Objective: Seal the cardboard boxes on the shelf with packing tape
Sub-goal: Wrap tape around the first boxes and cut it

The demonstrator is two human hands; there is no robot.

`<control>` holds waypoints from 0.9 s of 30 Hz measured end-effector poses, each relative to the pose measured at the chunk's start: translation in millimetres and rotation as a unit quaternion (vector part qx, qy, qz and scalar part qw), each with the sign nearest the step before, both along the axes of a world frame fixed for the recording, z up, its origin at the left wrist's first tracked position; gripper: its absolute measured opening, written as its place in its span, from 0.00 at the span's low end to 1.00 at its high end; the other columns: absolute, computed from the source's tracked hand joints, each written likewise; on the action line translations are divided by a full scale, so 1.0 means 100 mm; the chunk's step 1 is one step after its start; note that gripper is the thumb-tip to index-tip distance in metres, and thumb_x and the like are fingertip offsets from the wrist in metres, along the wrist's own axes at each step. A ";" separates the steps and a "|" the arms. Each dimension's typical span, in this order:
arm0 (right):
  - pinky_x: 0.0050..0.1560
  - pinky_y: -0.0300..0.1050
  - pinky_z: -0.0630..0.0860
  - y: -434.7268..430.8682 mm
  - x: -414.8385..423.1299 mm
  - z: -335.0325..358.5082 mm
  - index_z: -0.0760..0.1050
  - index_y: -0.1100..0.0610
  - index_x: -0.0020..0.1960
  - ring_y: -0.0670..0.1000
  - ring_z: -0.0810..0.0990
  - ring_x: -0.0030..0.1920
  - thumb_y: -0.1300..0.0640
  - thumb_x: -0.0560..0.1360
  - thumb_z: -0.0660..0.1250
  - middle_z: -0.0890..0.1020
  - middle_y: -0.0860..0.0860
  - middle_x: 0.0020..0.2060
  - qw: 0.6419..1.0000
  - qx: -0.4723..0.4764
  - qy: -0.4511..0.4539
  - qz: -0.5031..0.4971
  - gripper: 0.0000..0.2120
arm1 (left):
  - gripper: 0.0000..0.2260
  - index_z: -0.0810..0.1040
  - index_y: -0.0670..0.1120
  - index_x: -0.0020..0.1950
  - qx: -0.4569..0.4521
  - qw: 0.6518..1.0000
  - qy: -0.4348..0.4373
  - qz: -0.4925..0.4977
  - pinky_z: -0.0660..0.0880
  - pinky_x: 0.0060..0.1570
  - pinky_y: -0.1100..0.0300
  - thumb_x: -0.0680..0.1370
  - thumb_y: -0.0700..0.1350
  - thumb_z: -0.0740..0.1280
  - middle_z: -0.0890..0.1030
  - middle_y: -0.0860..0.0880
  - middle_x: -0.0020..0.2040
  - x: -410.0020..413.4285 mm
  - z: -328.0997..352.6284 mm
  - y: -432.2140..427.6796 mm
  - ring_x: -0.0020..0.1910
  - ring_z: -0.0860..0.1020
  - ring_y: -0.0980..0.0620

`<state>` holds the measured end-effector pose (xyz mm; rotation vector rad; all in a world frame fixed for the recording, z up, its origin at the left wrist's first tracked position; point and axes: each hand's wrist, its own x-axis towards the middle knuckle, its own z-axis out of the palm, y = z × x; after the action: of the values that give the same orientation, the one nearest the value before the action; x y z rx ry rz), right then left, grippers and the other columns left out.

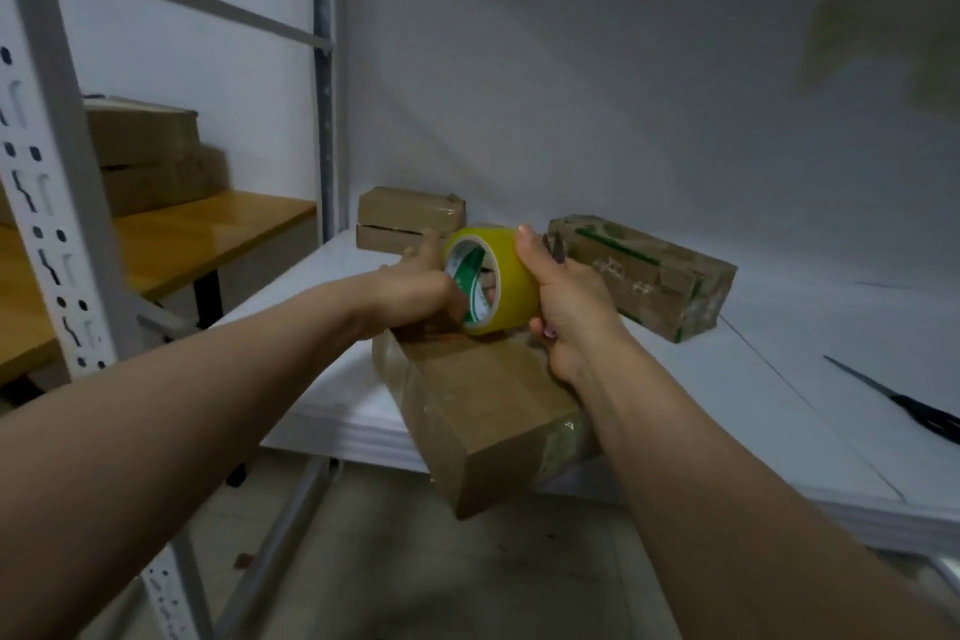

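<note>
A long cardboard box lies on the white shelf, its near end sticking out past the front edge. A yellow roll of packing tape stands on the box's far end. My right hand grips the roll from the right, thumb over its top. My left hand lies on the far end of the box just left of the roll, fingers curled at the roll's lower edge; what they pinch is hidden. Clear tape shines on parts of the box.
Two small stacked boxes sit at the back left of the shelf. A taped box with green print lies to the right. Black scissors rest at the right edge. A white upright stands at left, with more boxes on a wooden surface.
</note>
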<state>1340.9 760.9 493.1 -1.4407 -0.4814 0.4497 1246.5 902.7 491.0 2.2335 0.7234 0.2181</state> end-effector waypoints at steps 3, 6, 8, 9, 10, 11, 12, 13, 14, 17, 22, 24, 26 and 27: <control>0.32 0.40 0.71 0.07 0.01 -0.05 0.78 0.51 0.51 0.48 0.79 0.39 0.34 0.72 0.71 0.82 0.48 0.40 0.999 0.020 0.000 -0.042 0.22 | 0.52 0.35 0.47 0.81 0.067 0.996 -0.002 0.055 0.57 0.76 0.43 0.73 0.52 0.73 0.59 0.39 0.79 0.04 -0.01 -0.11 0.77 0.60 0.38; 0.35 0.42 0.72 0.13 0.05 -0.03 0.78 0.52 0.52 0.49 0.82 0.45 0.35 0.73 0.71 0.84 0.48 0.46 0.996 0.044 0.001 -0.074 0.21 | 0.46 0.35 0.45 0.81 0.034 0.998 -0.038 0.032 0.71 0.67 0.47 0.78 0.44 0.69 0.70 0.38 0.72 0.12 0.06 -0.14 0.66 0.73 0.40; 0.35 0.42 0.73 0.14 0.08 -0.01 0.77 0.52 0.51 0.50 0.82 0.46 0.37 0.75 0.70 0.84 0.49 0.47 0.996 0.049 0.008 -0.079 0.18 | 0.48 0.35 0.49 0.81 -0.006 1.000 -0.007 -0.013 0.75 0.62 0.50 0.75 0.42 0.70 0.73 0.42 0.66 0.15 0.05 -0.16 0.59 0.76 0.45; 0.35 0.42 0.73 0.15 0.10 -0.01 0.77 0.51 0.51 0.50 0.82 0.46 0.37 0.75 0.70 0.83 0.50 0.48 0.996 0.043 0.009 -0.077 0.17 | 0.51 0.35 0.51 0.80 -0.006 0.999 0.018 -0.029 0.73 0.64 0.48 0.72 0.44 0.71 0.71 0.42 0.68 0.16 0.02 -0.18 0.61 0.74 0.44; 0.34 0.42 0.73 0.16 0.11 -0.01 0.77 0.51 0.52 0.51 0.82 0.46 0.38 0.76 0.69 0.83 0.51 0.49 0.997 0.034 0.012 -0.069 0.17 | 0.54 0.33 0.53 0.80 -0.002 0.999 0.036 -0.038 0.70 0.68 0.46 0.70 0.47 0.72 0.68 0.42 0.70 0.17 -0.02 -0.20 0.65 0.71 0.43; 0.33 0.42 0.73 0.16 0.12 -0.02 0.77 0.52 0.54 0.52 0.81 0.46 0.39 0.76 0.70 0.82 0.52 0.51 0.998 0.024 0.014 -0.055 0.17 | 0.55 0.30 0.54 0.79 -0.007 0.998 0.042 -0.036 0.68 0.70 0.45 0.70 0.47 0.72 0.66 0.43 0.72 0.18 -0.04 -0.20 0.68 0.69 0.42; 0.33 0.42 0.73 0.16 0.12 -0.03 0.78 0.53 0.57 0.53 0.81 0.47 0.40 0.76 0.70 0.82 0.53 0.53 0.999 0.010 0.013 -0.036 0.19 | 0.55 0.29 0.54 0.79 -0.025 0.998 0.040 -0.034 0.67 0.71 0.45 0.71 0.46 0.72 0.66 0.43 0.72 0.19 -0.06 -0.19 0.69 0.68 0.42; 0.32 0.42 0.73 0.16 0.11 -0.02 0.77 0.54 0.59 0.53 0.80 0.46 0.40 0.76 0.70 0.82 0.54 0.54 1.000 -0.004 0.008 -0.019 0.20 | 0.55 0.28 0.54 0.78 -0.041 0.998 0.038 -0.034 0.67 0.72 0.45 0.73 0.44 0.73 0.66 0.43 0.72 0.21 -0.07 -0.17 0.70 0.68 0.42; 0.32 0.41 0.72 0.16 0.10 -0.01 0.77 0.54 0.60 0.53 0.80 0.46 0.41 0.76 0.70 0.82 0.54 0.54 1.000 -0.016 0.003 -0.011 0.21 | 0.56 0.28 0.55 0.78 -0.051 0.997 0.041 -0.037 0.66 0.72 0.44 0.72 0.44 0.73 0.66 0.44 0.72 0.22 -0.07 -0.14 0.70 0.68 0.42; 0.24 0.37 0.69 0.11 0.06 0.10 0.77 0.54 0.61 0.52 0.78 0.45 0.42 0.76 0.71 0.81 0.54 0.55 0.998 -0.048 0.007 -0.031 0.20 | 0.59 0.35 0.58 0.80 -0.060 0.996 0.052 -0.050 0.65 0.73 0.43 0.65 0.46 0.76 0.68 0.44 0.71 0.20 -0.04 -0.14 0.70 0.68 0.42; 0.18 0.32 0.65 -0.09 0.04 0.34 0.77 0.54 0.61 0.52 0.78 0.43 0.43 0.75 0.73 0.81 0.54 0.54 0.995 -0.089 -0.005 -0.037 0.21 | 0.51 0.43 0.55 0.81 -0.047 0.995 0.057 -0.060 0.65 0.73 0.44 0.69 0.39 0.74 0.69 0.43 0.71 0.18 -0.03 -0.18 0.71 0.67 0.41; 0.17 0.32 0.65 -0.25 -0.03 0.41 0.77 0.55 0.61 0.50 0.78 0.41 0.45 0.74 0.75 0.81 0.53 0.51 0.991 -0.132 -0.020 -0.005 0.21 | 0.43 0.49 0.54 0.81 -0.055 0.995 0.056 -0.060 0.64 0.73 0.45 0.74 0.35 0.70 0.70 0.44 0.69 0.17 -0.04 -0.19 0.71 0.67 0.42; 0.17 0.33 0.65 -0.44 -0.11 0.47 0.77 0.56 0.60 0.47 0.76 0.34 0.49 0.74 0.76 0.80 0.52 0.45 0.986 -0.161 -0.024 0.017 0.20 | 0.35 0.59 0.54 0.77 -0.059 0.995 0.048 -0.062 0.64 0.74 0.44 0.76 0.33 0.68 0.72 0.46 0.64 0.17 -0.04 -0.19 0.70 0.68 0.43; 0.17 0.33 0.64 -0.55 -0.15 0.50 0.78 0.57 0.59 0.45 0.75 0.28 0.51 0.74 0.75 0.78 0.51 0.41 0.985 -0.168 -0.026 0.024 0.17 | 0.32 0.63 0.54 0.74 -0.062 0.995 0.044 -0.065 0.64 0.74 0.43 0.76 0.33 0.68 0.72 0.47 0.62 0.17 -0.04 -0.19 0.69 0.68 0.42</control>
<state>1325.6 706.3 543.1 -1.7725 -0.4990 0.5518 1263.0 883.8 486.8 2.1727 0.6181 0.0104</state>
